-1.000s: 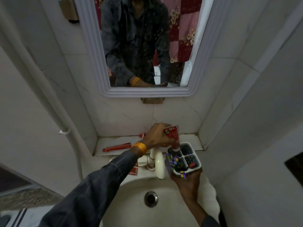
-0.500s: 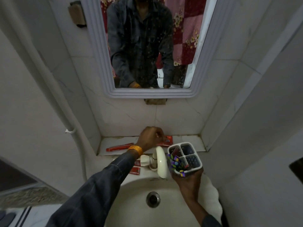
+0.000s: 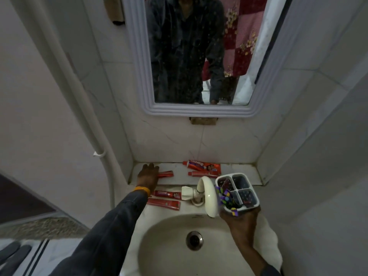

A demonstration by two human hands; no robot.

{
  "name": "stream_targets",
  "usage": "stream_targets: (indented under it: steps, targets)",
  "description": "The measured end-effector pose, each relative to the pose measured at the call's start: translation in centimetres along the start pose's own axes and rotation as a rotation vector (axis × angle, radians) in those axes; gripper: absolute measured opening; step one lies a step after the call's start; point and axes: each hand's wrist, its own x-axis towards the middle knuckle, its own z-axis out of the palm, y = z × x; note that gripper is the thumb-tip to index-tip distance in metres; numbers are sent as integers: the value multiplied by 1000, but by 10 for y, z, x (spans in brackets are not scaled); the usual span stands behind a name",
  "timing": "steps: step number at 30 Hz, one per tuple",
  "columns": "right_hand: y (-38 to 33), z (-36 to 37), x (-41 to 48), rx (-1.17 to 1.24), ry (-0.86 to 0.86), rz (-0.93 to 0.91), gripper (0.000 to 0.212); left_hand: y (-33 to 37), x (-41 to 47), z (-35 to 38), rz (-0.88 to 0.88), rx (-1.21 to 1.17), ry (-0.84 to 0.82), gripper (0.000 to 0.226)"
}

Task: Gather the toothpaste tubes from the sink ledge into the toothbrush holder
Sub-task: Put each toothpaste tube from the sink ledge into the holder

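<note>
My right hand [image 3: 242, 226] holds the white four-compartment toothbrush holder [image 3: 251, 188] from below, over the sink's right rim. It carries a colourful toothbrush and a red tube in its back-left cell. My left hand [image 3: 148, 175] lies over the left end of a red toothpaste tube [image 3: 166, 174] on the ledge's left part; its grip is hidden. A large red tube [image 3: 205, 166] and a thin one [image 3: 203, 173] lie mid-ledge. Two more red tubes [image 3: 167, 194] [image 3: 164, 203] rest on the sink rim left of the tap.
A cream tap [image 3: 208, 196] arches over the basin [image 3: 179, 246], right beside the holder. The tiled ledge [image 3: 243, 172] ends at walls on both sides. A mirror [image 3: 199, 56] hangs above; a white pipe [image 3: 95, 136] runs down the left wall.
One second ago my left hand held a red tube at the holder; that tube now stands inside. The hand has since moved left along the ledge onto another tube. The holder has stayed put.
</note>
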Motion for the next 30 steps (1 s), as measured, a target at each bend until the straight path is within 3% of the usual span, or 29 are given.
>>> stream_targets:
  steps: [3,8,11,14,18,23,27,30]
  targets:
    - [-3,4,-5,12,-35,-18,112,0,8,-4,-3,-5,-29,35]
    - [-2,0,-4,29,-54,-35,114,41,6,-37,-71,-477,159,27]
    - [-7,0,-5,51,-73,-22,115,80,-4,-71,161,-755,79,27]
    - [-8,-1,-4,67,-83,-6,115,124,-11,-92,374,-745,-36,27]
    - [-7,-1,-4,66,-60,21,114,164,-13,-86,532,-665,-103,28]
    - [-8,-2,-1,76,-79,32,113,172,-7,-71,549,-475,-130,34]
    - [-11,-3,-3,82,-72,42,112,165,-1,-77,515,-590,-145,33]
    - [-14,-3,-5,99,-71,56,114,151,13,-75,420,-568,-56,25]
